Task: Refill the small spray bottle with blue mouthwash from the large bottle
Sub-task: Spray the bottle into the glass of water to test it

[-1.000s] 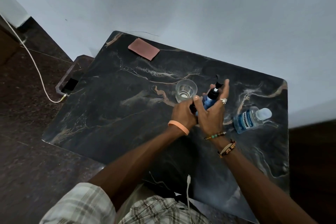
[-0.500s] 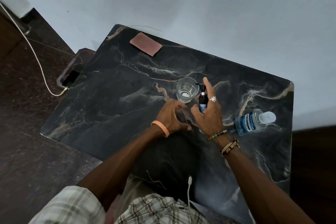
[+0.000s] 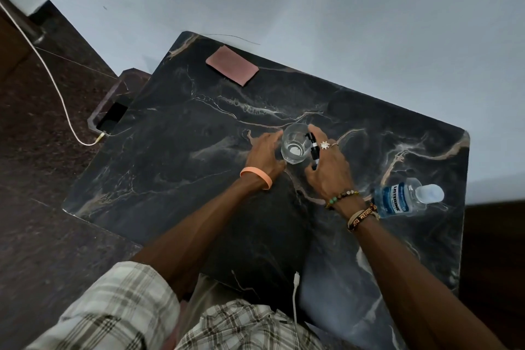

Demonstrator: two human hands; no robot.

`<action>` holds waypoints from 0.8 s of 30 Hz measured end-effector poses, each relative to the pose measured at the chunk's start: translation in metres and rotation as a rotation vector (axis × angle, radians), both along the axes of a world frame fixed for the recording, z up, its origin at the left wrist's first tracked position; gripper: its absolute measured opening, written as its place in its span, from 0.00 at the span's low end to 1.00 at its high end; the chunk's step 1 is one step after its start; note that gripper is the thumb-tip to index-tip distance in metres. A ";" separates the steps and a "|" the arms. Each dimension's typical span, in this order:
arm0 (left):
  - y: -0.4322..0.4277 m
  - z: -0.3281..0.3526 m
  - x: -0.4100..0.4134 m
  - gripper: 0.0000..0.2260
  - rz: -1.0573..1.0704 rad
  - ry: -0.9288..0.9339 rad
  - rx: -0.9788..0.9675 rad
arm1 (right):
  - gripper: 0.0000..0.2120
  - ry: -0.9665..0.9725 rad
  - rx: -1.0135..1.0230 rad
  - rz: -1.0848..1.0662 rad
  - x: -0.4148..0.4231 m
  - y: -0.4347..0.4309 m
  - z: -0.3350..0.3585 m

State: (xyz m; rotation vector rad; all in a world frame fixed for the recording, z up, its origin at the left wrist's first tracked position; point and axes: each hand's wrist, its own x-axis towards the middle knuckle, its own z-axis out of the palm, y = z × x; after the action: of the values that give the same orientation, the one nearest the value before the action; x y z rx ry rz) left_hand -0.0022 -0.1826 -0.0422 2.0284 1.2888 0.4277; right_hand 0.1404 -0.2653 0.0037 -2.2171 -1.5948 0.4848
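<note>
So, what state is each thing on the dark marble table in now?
Small black-topped spray bottle: upright, pump on, gripped by right hand.
Clear drinking glass: upright, touched by left hand; grip unclear.
Large blue mouthwash bottle: capped.
Pink rectangular cloth: lying flat.
Black phone: screen dark, cable plugged.

We see a dark desk with light wavy lines in it, like marble. A flat pink cloth lies at the far edge, close to the wall. A clear glass stands near the middle. Just right of it is the small spray bottle, held in the right hand, so we cannot see its bottom. The big bottle of blue mouthwash sits near the right edge.
</note>
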 end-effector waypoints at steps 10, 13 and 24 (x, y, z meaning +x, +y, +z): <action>-0.003 0.004 0.002 0.43 0.023 -0.064 -0.046 | 0.34 -0.043 -0.018 0.027 0.002 0.003 -0.008; -0.003 0.007 0.004 0.42 0.022 -0.078 -0.039 | 0.35 -0.014 -0.020 0.014 0.001 0.004 -0.010; 0.002 0.013 0.013 0.45 0.005 -0.066 -0.083 | 0.40 0.093 0.133 -0.015 0.001 -0.002 -0.006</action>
State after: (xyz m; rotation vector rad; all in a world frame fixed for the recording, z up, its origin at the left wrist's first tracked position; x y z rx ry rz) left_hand 0.0112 -0.1802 -0.0290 1.9276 1.2516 0.4328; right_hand 0.1413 -0.2676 -0.0024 -2.0763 -1.5164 0.4577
